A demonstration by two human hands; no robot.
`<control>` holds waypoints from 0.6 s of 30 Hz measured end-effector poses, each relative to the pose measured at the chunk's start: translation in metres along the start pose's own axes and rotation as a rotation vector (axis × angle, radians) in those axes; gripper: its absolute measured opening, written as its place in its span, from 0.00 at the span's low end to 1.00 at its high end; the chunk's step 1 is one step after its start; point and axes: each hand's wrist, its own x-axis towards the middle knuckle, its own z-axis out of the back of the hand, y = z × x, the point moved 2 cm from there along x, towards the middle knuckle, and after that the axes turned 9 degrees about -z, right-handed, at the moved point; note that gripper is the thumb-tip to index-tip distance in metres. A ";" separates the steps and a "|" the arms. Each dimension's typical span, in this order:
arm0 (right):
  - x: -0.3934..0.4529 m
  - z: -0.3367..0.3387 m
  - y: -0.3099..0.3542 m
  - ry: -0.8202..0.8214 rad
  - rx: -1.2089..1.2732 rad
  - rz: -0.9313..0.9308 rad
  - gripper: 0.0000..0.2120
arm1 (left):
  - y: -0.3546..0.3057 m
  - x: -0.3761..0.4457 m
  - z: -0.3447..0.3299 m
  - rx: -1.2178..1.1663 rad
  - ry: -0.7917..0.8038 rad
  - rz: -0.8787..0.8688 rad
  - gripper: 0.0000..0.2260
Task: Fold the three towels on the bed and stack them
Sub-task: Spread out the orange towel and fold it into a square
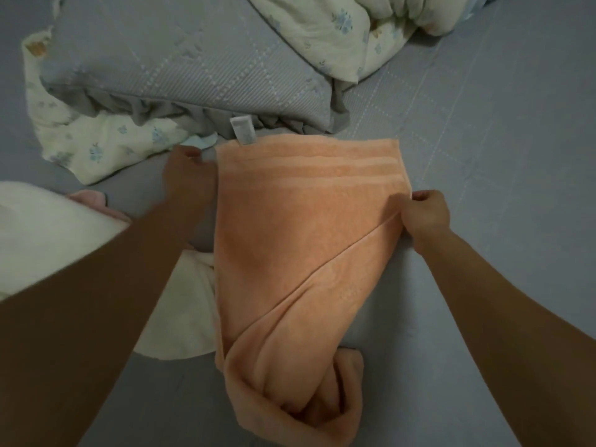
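Observation:
An orange towel (290,240) lies lengthwise on the grey bed sheet (483,156), its far end flat with a white label, its near end bunched and twisted. My left hand (185,172) pinches the towel's far left corner. My right hand (425,217) grips the right edge, where a diagonal fold starts. A cream towel (48,240) lies crumpled at the left, partly under my left forearm. A pink towel (93,200) peeks out just behind the cream one, mostly hidden.
A grey pillow (180,69) sits just beyond the orange towel. A floral cream blanket (106,143) is spread under and beside it, and more of this bedding (354,30) is heaped at the far right.

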 end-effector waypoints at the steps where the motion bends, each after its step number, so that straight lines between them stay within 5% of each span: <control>1: -0.009 -0.002 -0.010 -0.012 0.010 -0.005 0.22 | 0.005 -0.018 -0.004 0.057 -0.033 -0.081 0.17; 5: -0.072 -0.005 -0.066 -0.014 -0.012 0.073 0.32 | 0.030 -0.135 -0.006 0.127 -0.075 -0.314 0.14; 9: -0.157 -0.008 -0.117 0.023 -0.314 0.477 0.20 | 0.088 -0.249 0.011 0.029 -0.022 0.133 0.11; 12: -0.215 -0.023 -0.147 0.326 -0.547 0.714 0.09 | 0.110 -0.304 0.018 -0.013 0.103 0.397 0.12; 15: -0.248 -0.031 -0.171 0.453 -0.693 0.746 0.20 | 0.106 -0.330 0.024 -0.043 0.177 0.421 0.11; 18: -0.259 -0.021 -0.181 0.438 -0.582 0.764 0.27 | 0.091 -0.339 0.029 -0.044 0.202 0.389 0.14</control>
